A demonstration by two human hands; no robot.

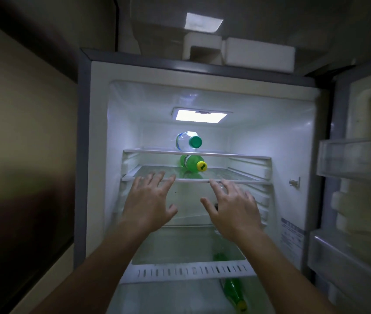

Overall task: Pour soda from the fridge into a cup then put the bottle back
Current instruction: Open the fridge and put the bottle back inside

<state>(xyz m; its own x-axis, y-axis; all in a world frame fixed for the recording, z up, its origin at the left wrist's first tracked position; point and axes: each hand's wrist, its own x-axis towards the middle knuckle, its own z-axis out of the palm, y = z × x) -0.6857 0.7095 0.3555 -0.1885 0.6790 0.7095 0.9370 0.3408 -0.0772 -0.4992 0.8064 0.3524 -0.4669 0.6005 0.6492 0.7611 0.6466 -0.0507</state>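
The fridge (pixel 98 155) stands open in front of me, lit inside. A clear bottle with a green cap (pixel 187 141) lies on the top glass shelf, cap toward me. Below it a green soda bottle with a yellow cap (pixel 192 163) lies on the second shelf. Another green bottle (pixel 234 293) shows low down in the bottom section. My left hand (pixel 150 200) and my right hand (pixel 234 207) are both raised with fingers spread, just in front of the second shelf's front edge, holding nothing. No cup is in view.
The fridge door (pixel 361 177) hangs open on the right with empty door bins (pixel 354 157). White foam blocks (pixel 248 53) sit on top of the fridge. A beige wall (pixel 21 109) runs close along the left side.
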